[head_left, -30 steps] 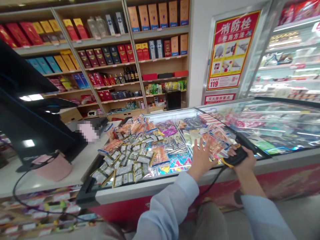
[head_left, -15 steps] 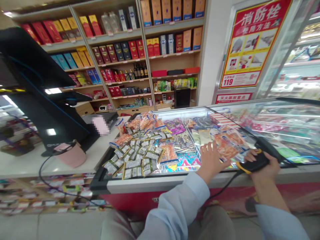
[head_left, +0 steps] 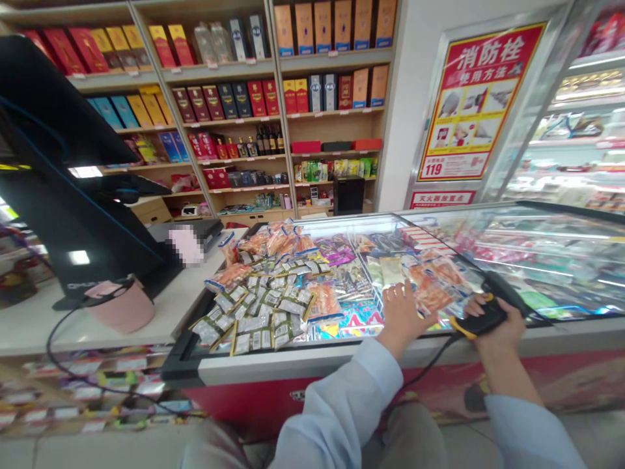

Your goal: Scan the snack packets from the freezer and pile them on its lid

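Note:
My left hand lies on the glass lid of a chest freezer, fingers curled over the edge of an orange snack packet. My right hand is wrapped round a black and yellow barcode scanner, whose cable runs down over the freezer's front edge. A spread of small green and silver packets and more orange packets covers the left part of the lid.
A white counter at left carries a black register screen and a pink cap with a cable. Shelves of boxed goods fill the back wall. A red notice and a chiller stand at right.
My left hand's spread fingers have drawn in and curled on the orange packet. The view swung right, then back a little. The scanner stays gripped in my right hand.

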